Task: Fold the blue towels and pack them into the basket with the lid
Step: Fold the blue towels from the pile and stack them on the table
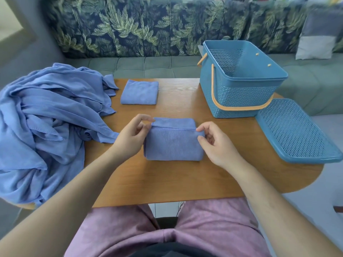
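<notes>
Pinching upper corners of the towel (174, 145), left hand (130, 138) and right hand (218, 145) flank it.

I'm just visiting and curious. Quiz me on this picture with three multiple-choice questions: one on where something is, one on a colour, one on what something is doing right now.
1. Where does the lid of the basket lie?
A. Closed on top of the basket.
B. On the table, right of the basket.
C. Inside the basket.

2. What colour is the basket's handle?
A. Orange.
B. White.
C. Green.

3. What are the left hand and right hand doing?
A. Resting flat on the table.
B. Lifting the basket.
C. Pinching the half-folded towel.

Answers:
1 B, the lid lies flat on the table beside the open basket.
2 A, the orange band hangs down against the blue wall.
3 C, each hand pinches the towel near an upper corner.
</notes>
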Available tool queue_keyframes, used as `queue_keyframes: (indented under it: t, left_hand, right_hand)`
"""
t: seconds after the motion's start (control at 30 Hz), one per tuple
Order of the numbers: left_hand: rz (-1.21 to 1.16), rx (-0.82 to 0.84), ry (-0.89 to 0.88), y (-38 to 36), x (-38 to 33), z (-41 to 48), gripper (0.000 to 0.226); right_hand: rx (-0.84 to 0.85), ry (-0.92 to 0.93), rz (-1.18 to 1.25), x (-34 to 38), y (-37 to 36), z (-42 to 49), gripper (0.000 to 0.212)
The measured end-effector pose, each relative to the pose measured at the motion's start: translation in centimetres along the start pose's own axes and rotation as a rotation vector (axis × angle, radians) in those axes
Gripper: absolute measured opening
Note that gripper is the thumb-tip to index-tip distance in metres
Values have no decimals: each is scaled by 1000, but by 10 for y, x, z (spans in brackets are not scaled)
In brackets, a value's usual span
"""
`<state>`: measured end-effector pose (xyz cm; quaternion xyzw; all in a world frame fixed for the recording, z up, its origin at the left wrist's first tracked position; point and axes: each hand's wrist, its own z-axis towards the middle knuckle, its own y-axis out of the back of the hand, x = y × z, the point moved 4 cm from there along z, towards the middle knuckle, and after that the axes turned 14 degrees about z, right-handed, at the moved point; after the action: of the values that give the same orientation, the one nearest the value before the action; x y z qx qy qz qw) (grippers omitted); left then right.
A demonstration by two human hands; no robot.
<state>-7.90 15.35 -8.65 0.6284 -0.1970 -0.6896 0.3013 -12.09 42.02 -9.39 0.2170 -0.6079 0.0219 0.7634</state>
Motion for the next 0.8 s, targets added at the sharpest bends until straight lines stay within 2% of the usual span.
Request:
queue_keyframes:
  t: [0.1, 0.2, 0.3, 0.43, 0.53, 0.63, 0.67, 0.73, 0.8]
  left_hand:
    - [11, -25, 80, -7, 1, 30, 17]
    - [-106, 7, 144, -16, 4, 50, 10]
    - [-159, 74, 182, -25, 14, 60, 27]
    - [77, -2, 205, -37, 36, 75, 12]
    - [218, -32, 176, -47, 45, 82, 13]
    - [355, -80, 193, -52, 45, 75, 16]
    - [463, -130, 151, -52, 40, 70, 19]
    - [622, -204, -48, -54, 24, 59, 29]
    - [665, -129, -204, -67, 13, 52, 45]
  right_hand:
    - [-56, -20, -60, -6, -2, 32, 20]
    - [-79, -97, -116, -22, -6, 60, 24]
    - [-99, -163, -152, -40, -13, 79, 26]
    - [-108, -215, -156, -53, -18, 89, 27]
    - [-53, -167, -256, -59, -24, 92, 33]
    - [38, -222, -370, -56, -26, 89, 45]
    - [45, -223, -470, -51, -25, 88, 49]
    - [21, -131, -692, -33, -30, 82, 55]
    - [22, 3, -756, -14, -48, 76, 59]
